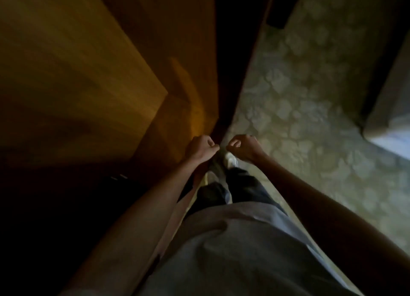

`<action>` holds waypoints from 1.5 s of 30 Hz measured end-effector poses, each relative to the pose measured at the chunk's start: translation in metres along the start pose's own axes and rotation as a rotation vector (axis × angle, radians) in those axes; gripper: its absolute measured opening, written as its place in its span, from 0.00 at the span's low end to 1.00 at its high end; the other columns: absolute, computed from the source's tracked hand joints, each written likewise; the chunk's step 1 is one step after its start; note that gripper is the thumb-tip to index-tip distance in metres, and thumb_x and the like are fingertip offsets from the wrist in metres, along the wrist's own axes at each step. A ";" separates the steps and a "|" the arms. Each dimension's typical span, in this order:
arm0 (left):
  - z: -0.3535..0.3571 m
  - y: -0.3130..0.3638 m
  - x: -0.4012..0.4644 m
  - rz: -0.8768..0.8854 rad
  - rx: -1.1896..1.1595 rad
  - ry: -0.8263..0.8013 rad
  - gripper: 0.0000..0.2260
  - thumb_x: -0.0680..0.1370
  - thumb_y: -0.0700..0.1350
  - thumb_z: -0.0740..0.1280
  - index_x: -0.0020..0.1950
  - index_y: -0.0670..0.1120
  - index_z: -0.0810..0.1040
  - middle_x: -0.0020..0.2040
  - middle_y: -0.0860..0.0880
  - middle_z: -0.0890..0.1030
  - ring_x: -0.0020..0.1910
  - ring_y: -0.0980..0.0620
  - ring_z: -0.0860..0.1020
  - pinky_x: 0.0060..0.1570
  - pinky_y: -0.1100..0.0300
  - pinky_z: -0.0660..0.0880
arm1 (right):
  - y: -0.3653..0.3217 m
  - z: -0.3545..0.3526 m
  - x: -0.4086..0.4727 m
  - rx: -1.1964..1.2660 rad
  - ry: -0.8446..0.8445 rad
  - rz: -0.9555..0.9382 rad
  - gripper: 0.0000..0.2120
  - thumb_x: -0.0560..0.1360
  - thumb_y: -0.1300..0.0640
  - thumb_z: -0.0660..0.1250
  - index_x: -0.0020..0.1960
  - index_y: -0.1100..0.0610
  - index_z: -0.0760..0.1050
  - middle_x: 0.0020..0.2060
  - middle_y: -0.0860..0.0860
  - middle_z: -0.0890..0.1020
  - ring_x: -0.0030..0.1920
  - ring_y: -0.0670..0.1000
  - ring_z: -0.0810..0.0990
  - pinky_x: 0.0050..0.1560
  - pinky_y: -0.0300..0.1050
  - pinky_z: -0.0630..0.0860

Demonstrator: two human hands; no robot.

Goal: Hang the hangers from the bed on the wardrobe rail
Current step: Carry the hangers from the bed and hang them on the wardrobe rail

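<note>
Hangers cannot be seen anywhere in this dark, blurry view, so no one can tell which way they lie or how their long side points. No rail shows either. A pale corner at the far right (390, 127) may be the bed, well apart from both hands. If so, the right hand (243, 148) is on the nearer side. The left hand (200, 145) hangs close to the brown wooden wardrobe side (88, 73). Both hands are down in front of the person, over the patterned floor (310, 95). Their fingers are curled in and hold nothing. The hands sit near each other, not touching.
</note>
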State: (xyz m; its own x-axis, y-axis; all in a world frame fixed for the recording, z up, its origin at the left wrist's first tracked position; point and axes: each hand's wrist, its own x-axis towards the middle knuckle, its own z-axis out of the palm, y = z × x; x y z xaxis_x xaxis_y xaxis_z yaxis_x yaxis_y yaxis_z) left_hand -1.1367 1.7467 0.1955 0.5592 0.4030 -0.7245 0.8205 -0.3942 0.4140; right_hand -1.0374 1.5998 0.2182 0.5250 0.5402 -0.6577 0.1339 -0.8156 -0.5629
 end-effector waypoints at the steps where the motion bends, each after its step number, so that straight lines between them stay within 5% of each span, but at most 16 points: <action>1: 0.013 0.000 0.002 0.017 0.043 -0.052 0.07 0.78 0.52 0.71 0.43 0.53 0.77 0.50 0.48 0.85 0.51 0.48 0.83 0.57 0.49 0.80 | 0.022 0.008 -0.008 0.032 -0.002 0.050 0.04 0.73 0.50 0.70 0.43 0.49 0.81 0.42 0.47 0.84 0.47 0.49 0.82 0.50 0.45 0.79; 9: 0.130 0.045 0.003 0.142 0.410 -0.427 0.07 0.79 0.47 0.69 0.46 0.45 0.84 0.39 0.46 0.87 0.40 0.48 0.86 0.49 0.50 0.84 | 0.197 0.072 -0.120 0.410 0.175 0.548 0.15 0.75 0.42 0.68 0.47 0.53 0.84 0.44 0.56 0.85 0.46 0.57 0.82 0.44 0.47 0.76; 14: 0.215 0.091 -0.015 0.264 0.656 -0.576 0.07 0.78 0.42 0.67 0.41 0.45 0.83 0.39 0.44 0.87 0.36 0.49 0.85 0.46 0.51 0.84 | 0.263 0.122 -0.202 0.723 0.335 0.828 0.14 0.73 0.47 0.66 0.44 0.56 0.83 0.42 0.56 0.85 0.44 0.58 0.82 0.44 0.49 0.79; 22: 0.342 0.184 -0.065 0.499 0.957 -0.684 0.09 0.78 0.41 0.67 0.39 0.47 0.82 0.38 0.45 0.86 0.34 0.51 0.84 0.37 0.59 0.81 | 0.312 0.193 -0.275 1.199 0.525 1.054 0.09 0.76 0.52 0.67 0.47 0.56 0.84 0.42 0.53 0.83 0.46 0.54 0.80 0.45 0.43 0.72; 26: 0.391 0.225 -0.088 0.547 1.025 -0.698 0.07 0.80 0.41 0.66 0.46 0.43 0.83 0.39 0.47 0.85 0.31 0.54 0.81 0.31 0.63 0.77 | 0.337 0.203 -0.288 1.349 0.550 1.081 0.09 0.75 0.53 0.67 0.43 0.56 0.83 0.41 0.54 0.84 0.46 0.55 0.81 0.44 0.45 0.74; 30: 0.421 0.262 -0.093 0.567 1.067 -0.676 0.08 0.81 0.40 0.65 0.48 0.41 0.84 0.39 0.45 0.85 0.32 0.52 0.80 0.31 0.61 0.77 | 0.384 0.170 -0.296 1.405 0.694 1.062 0.13 0.77 0.53 0.67 0.49 0.62 0.84 0.45 0.57 0.86 0.48 0.56 0.83 0.50 0.49 0.78; 37: 0.458 0.322 -0.052 0.462 1.084 -0.532 0.10 0.81 0.41 0.67 0.41 0.42 0.83 0.37 0.46 0.84 0.30 0.52 0.79 0.28 0.63 0.75 | 0.514 0.038 -0.315 1.333 0.899 0.939 0.14 0.76 0.50 0.67 0.52 0.59 0.84 0.45 0.53 0.85 0.47 0.52 0.82 0.45 0.42 0.73; 41: 0.504 0.368 -0.035 0.360 1.049 -0.489 0.09 0.82 0.41 0.66 0.45 0.40 0.84 0.35 0.47 0.83 0.28 0.54 0.77 0.23 0.65 0.72 | 0.605 -0.047 -0.336 1.230 0.922 0.886 0.12 0.75 0.52 0.67 0.53 0.58 0.83 0.45 0.51 0.84 0.47 0.51 0.81 0.46 0.43 0.75; 45: 0.574 0.433 -0.048 0.278 1.009 -0.488 0.12 0.82 0.40 0.65 0.39 0.42 0.80 0.33 0.48 0.81 0.27 0.53 0.76 0.25 0.63 0.72 | 0.688 -0.108 -0.376 1.186 0.872 0.914 0.13 0.76 0.52 0.67 0.53 0.59 0.84 0.46 0.52 0.85 0.47 0.52 0.82 0.46 0.43 0.76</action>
State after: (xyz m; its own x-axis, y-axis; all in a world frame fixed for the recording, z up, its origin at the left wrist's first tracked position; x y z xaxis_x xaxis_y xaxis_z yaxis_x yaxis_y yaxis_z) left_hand -0.8765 1.0823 0.0930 0.4198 -0.0764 -0.9044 0.0852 -0.9887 0.1230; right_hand -1.0518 0.8128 0.1325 0.3888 -0.5599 -0.7316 -0.8726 0.0309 -0.4874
